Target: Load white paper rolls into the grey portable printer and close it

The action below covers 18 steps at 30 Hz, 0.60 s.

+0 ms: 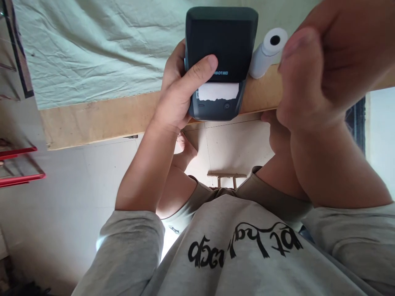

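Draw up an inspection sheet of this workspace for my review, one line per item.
Surface: table with a wrinkled pale green cloth and bare wooden edge.
Handled things: dark handheld device with a ragged-edged white paper strip; white roll on end beside it.
Clutter: red bars at the picture's left, off the table.
Left hand: grips the device, thumb across its front.
Right hand: fingers curled, blurred, near the roll; contact or contents cannot be told.
Cables: nothing seen.
Surroundings: pale tiled floor, small wooden frame below the table edge.
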Tool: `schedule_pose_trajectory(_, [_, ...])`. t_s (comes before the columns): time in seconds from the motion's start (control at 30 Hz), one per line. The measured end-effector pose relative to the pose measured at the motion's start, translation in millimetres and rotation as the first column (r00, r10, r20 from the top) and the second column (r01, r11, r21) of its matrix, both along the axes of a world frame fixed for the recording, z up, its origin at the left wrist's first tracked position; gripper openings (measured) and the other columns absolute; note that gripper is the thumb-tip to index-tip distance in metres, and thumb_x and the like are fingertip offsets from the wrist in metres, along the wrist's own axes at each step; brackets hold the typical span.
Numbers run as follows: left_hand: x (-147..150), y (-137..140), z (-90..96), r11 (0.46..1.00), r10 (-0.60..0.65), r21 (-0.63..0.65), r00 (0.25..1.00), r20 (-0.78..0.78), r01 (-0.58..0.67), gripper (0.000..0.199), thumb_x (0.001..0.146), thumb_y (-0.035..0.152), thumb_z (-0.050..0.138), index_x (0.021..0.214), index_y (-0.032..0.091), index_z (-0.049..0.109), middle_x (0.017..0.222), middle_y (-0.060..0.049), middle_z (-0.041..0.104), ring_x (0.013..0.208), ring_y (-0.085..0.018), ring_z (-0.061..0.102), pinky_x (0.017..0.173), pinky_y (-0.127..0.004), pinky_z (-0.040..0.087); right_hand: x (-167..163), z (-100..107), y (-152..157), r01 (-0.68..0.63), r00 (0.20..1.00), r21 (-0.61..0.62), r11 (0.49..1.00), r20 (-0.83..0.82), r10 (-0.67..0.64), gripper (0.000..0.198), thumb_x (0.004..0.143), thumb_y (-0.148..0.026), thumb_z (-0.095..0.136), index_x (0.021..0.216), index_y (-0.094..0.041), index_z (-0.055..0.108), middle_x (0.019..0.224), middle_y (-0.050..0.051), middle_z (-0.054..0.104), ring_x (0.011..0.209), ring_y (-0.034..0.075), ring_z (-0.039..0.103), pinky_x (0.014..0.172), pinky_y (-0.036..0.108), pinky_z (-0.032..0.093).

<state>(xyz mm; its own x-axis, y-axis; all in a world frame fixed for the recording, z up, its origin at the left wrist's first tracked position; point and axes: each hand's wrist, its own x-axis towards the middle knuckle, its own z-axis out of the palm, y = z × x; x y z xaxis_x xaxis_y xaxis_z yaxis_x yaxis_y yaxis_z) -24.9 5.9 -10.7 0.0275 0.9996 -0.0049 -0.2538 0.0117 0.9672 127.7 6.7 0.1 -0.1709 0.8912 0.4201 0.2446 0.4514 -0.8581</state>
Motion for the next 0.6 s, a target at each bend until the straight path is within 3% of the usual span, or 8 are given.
schedule_pose_trajectory(0.07, [1, -1, 0.5, 1.0, -0.002, 0.016, 1.0, 0.022, 0.002, 0.009, 0.066, 0.024, 0.044, 0.075, 0.022, 0.045, 0.074, -0.001, 0.051, 0.07, -0.013, 0.051, 0.06, -0.024, 0.039, -3, -4, -4, -0.014, 0.987, 0.079, 0.997, 0.163, 0.001, 0.045, 0.072, -0.037, 0.035, 0.053, 0.003, 0.032, 0.051, 0.003, 0.02, 0.054, -0.013, 0.016, 0.055, 0.009, 0.009])
schedule_pose_trajectory(0.2, [0, -2, 2.2, 0.998, -0.043, 0.04, 0.997, 0.069, 0.041, 0.008, 0.068, 0.019, 0.043, 0.076, 0.019, 0.043, 0.072, -0.003, 0.049, 0.066, -0.012, 0.049, 0.058, -0.025, 0.038, -7, -18, 2, -0.056, 0.962, 0.013, 0.998, 0.27, 0.05, 0.046, 0.074, -0.037, 0.033, 0.052, 0.003, 0.028, 0.049, 0.003, 0.019, 0.053, -0.011, 0.012, 0.052, 0.011, 0.007])
schedule_pose_trajectory(0.37, [-4, 0, 3.4, 0.994, -0.107, 0.049, 0.986, 0.127, 0.101, 0.006, 0.067, 0.014, 0.044, 0.073, 0.015, 0.042, 0.068, -0.003, 0.045, 0.062, -0.011, 0.047, 0.059, -0.026, 0.037, -10, -21, 11, -0.075, 0.952, -0.123, 0.99, 0.285, 0.107, 0.05, 0.074, -0.044, 0.028, 0.052, 0.001, 0.023, 0.05, 0.004, 0.017, 0.049, -0.01, 0.015, 0.05, 0.012, 0.009])
schedule_pose_trajectory(0.6, [-2, -4, 7.4, 0.997, -0.06, 0.052, 0.996, 0.062, 0.057, 0.005, 0.068, 0.012, 0.041, 0.07, 0.016, 0.041, 0.066, -0.002, 0.044, 0.06, -0.008, 0.048, 0.056, -0.022, 0.037, -15, -18, 11, -0.035, 0.971, -0.126, 0.991, 0.232, 0.064, 0.051, 0.072, -0.042, 0.033, 0.048, 0.0, 0.02, 0.048, 0.004, 0.014, 0.046, -0.009, 0.014, 0.048, 0.014, 0.008])
